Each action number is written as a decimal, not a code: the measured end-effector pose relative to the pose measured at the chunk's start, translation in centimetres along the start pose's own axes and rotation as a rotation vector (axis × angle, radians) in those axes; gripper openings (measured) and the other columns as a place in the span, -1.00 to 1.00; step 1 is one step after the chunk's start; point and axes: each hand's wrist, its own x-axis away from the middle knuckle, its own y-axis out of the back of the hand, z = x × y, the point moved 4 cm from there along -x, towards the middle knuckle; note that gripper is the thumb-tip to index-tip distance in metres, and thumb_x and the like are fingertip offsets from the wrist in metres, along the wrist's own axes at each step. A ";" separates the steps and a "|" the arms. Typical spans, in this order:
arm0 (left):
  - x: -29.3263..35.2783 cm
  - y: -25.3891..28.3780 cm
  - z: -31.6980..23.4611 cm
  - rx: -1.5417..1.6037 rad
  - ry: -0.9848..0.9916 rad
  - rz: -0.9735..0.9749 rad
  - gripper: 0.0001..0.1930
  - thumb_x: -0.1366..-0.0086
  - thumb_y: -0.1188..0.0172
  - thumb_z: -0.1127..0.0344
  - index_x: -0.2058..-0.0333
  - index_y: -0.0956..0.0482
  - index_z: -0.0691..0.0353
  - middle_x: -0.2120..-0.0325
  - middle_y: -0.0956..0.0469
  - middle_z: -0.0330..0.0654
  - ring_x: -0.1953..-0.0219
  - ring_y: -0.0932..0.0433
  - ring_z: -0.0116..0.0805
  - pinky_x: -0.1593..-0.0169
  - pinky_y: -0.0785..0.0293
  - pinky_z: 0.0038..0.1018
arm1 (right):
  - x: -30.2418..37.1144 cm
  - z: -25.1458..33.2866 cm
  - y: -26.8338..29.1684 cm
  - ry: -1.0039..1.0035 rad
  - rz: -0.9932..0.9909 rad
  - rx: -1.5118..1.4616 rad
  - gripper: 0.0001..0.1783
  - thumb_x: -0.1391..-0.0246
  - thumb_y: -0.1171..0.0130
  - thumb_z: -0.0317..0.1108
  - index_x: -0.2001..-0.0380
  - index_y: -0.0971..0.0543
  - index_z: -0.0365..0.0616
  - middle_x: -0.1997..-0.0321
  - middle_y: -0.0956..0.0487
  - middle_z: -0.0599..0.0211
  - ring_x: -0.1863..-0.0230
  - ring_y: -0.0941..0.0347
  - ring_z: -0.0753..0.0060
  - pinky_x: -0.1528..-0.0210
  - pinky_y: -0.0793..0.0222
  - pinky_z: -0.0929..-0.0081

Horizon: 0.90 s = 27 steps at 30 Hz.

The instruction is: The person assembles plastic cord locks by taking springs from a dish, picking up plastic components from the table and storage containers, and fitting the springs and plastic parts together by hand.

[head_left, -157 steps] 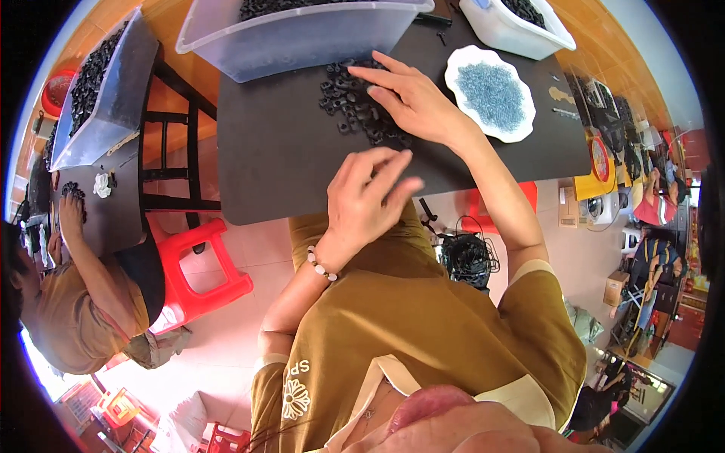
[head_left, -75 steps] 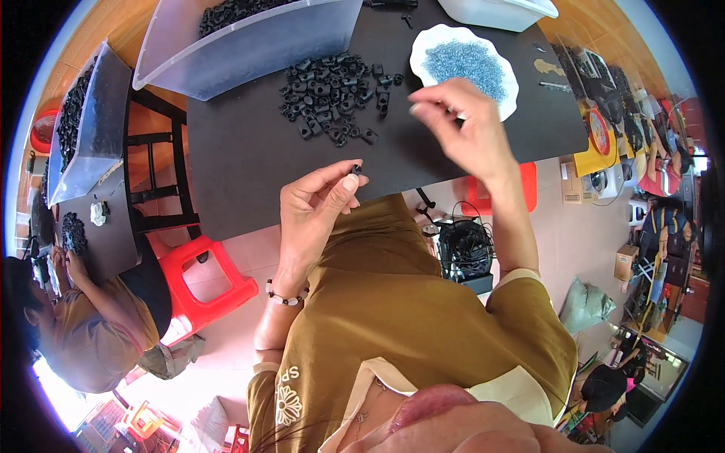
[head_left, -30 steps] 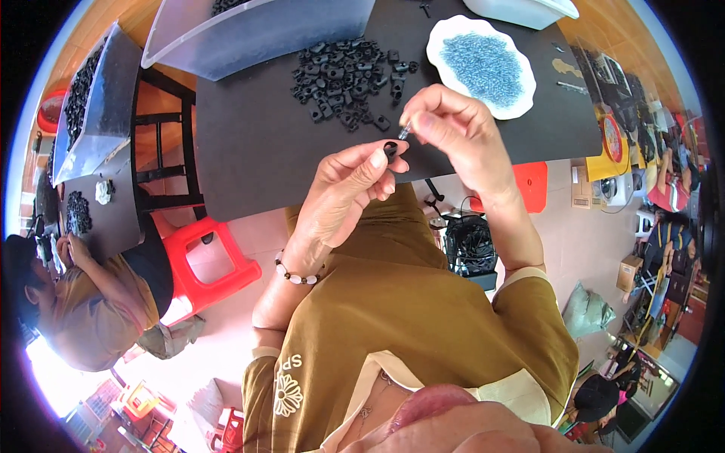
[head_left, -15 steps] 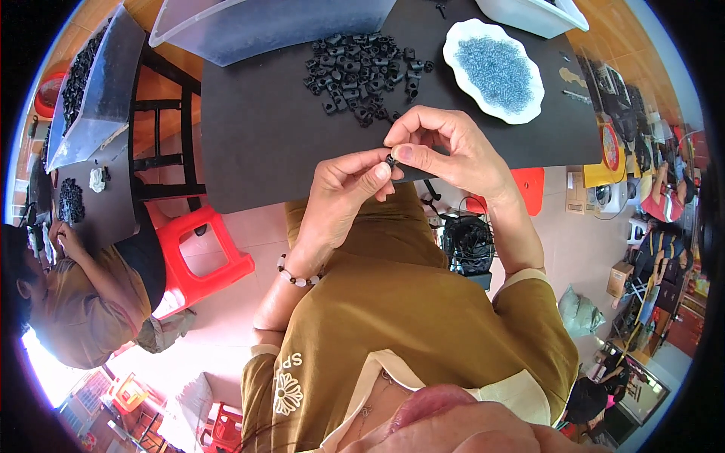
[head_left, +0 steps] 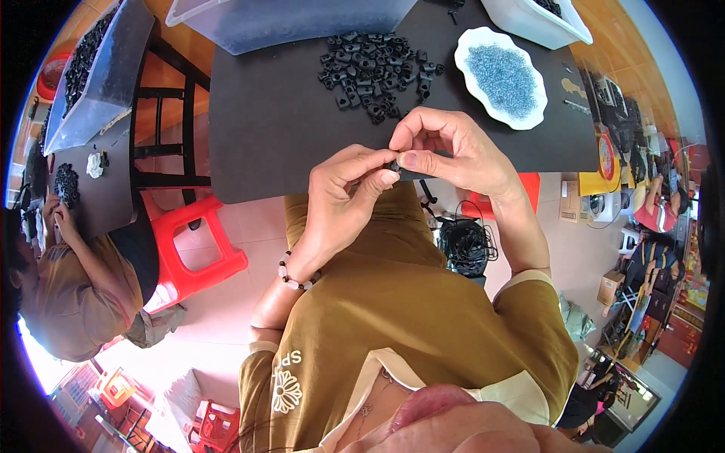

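Observation:
Between both sets of fingertips sits a small black plastic part (head_left: 393,165), mostly covered by my fingers. My left hand (head_left: 347,185) pinches it between thumb and forefinger from the left. From the other side my right hand (head_left: 447,155) presses it with thumb and forefinger. The two hands meet just over the near edge of the dark table (head_left: 264,128). Beyond them lies a pile of similar small black plastic parts (head_left: 370,72). A white scalloped plate (head_left: 535,109) to the right holds many tiny clear bluish pieces (head_left: 500,79).
A large clear bin (head_left: 294,23) stands at the table's far edge, with a white tub (head_left: 544,23) at far right. Left are a red stool (head_left: 196,253) and a co-worker (head_left: 91,287) at another table. A black tangle of cable (head_left: 464,245) lies below the table.
The view has shifted slightly, so the table and pile appear a little further right. Both hands keep their pinch on the small part, which is now more covered by the fingers.

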 end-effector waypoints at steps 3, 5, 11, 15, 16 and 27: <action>0.0 0.1 -0.2 -0.035 0.010 -0.004 -0.77 -0.29 -0.32 0.44 0.08 -0.69 0.27 0.28 -0.59 -0.27 0.30 -0.51 -0.56 0.20 -0.48 -0.60 | 0.1 0.9 1.1 0.052 -0.114 0.206 -0.83 -0.19 -0.31 -0.31 0.25 -0.63 -0.17 0.34 -0.60 0.50 0.28 -0.46 0.69 0.22 -0.38 0.65; 0.1 0.1 -0.2 -0.023 0.020 -0.011 -0.77 -0.29 -0.32 0.44 0.07 -0.69 0.27 0.28 -0.59 -0.27 0.29 -0.52 -0.56 0.17 -0.49 -0.60 | -0.2 2.3 3.0 0.159 -0.337 0.511 -0.87 -0.17 -0.29 -0.29 0.30 -0.66 -0.10 0.34 -0.64 0.39 0.28 -0.53 0.46 0.19 -0.41 0.51; 0.3 0.5 0.0 -0.003 0.019 -0.041 -0.77 -0.32 -0.30 0.43 0.06 -0.68 0.29 0.29 -0.57 -0.29 0.26 -0.53 -0.58 0.13 -0.49 -0.64 | -2.3 1.1 9.4 0.317 -0.589 1.464 -0.82 -0.13 -0.26 -0.30 0.19 -0.72 0.02 0.11 -0.62 0.34 -0.02 -0.41 0.10 -0.02 -0.35 0.20; 0.5 0.5 0.5 0.032 0.018 -0.060 -0.77 -0.32 -0.30 0.41 0.07 -0.67 0.33 0.36 -0.54 -0.28 0.36 -0.49 -0.58 0.24 -0.44 -0.63 | -3.3 -0.8 9.4 0.225 -0.515 1.509 -0.76 -0.13 -0.26 -0.30 0.12 -0.73 0.07 0.06 -0.62 0.37 -0.09 -0.36 0.13 -0.11 -0.24 0.14; 0.6 0.6 0.7 0.047 0.032 -0.062 -0.77 -0.32 -0.30 0.41 0.08 -0.67 0.32 0.36 -0.54 -0.28 0.36 -0.49 -0.58 0.24 -0.44 -0.63 | -3.5 -1.1 9.4 0.229 -0.515 1.509 -0.76 -0.13 -0.26 -0.30 0.12 -0.73 0.07 0.06 -0.62 0.37 -0.09 -0.36 0.13 -0.11 -0.24 0.14; 0.7 0.9 0.9 0.075 0.064 -0.060 -0.75 -0.32 -0.30 0.43 0.04 -0.66 0.33 0.28 -0.56 -0.27 0.25 -0.54 -0.57 0.11 -0.50 -0.64 | -3.7 -1.0 9.3 0.312 -0.526 1.258 -0.90 -0.12 -0.27 -0.37 0.29 -0.65 -0.10 0.33 -0.66 0.34 0.17 -0.50 0.25 -0.03 -0.29 0.20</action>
